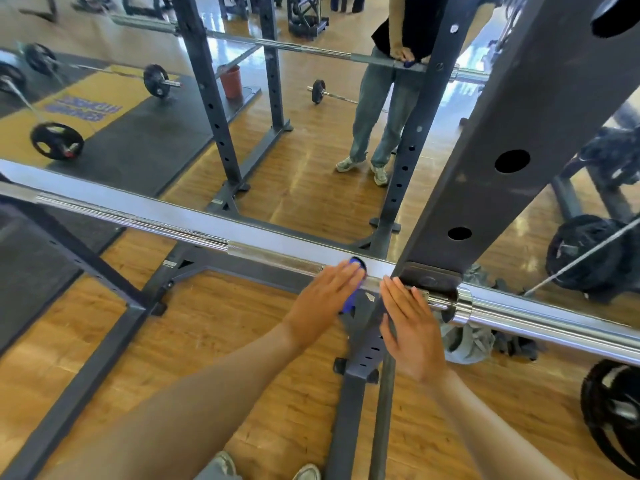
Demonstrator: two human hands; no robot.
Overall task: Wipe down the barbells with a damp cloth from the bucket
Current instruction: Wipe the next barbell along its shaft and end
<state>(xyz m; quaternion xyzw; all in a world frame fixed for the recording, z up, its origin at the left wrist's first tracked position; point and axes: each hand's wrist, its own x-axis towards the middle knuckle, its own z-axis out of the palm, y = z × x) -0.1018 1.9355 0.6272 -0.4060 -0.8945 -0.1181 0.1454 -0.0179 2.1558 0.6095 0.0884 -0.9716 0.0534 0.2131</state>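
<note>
Mirrored gym wall is facing the rack – left hand [323, 299] is pressing blue cloth [349, 299] flat on the barbell [270, 259] near the upright, right hand [412, 334] spread open beside; most shaft seemingly remaining – bucket [231, 82] is showing in reflection

Both bare forearms reach forward from the lower edge of the view. The left hand [323, 299] lies palm down, fingers [346, 273] straight and close together — pressing flat. The right hand [412, 327] is turned thumb-side up, fingers extended — its fingertips just reaching forward, apart from the left.
</note>
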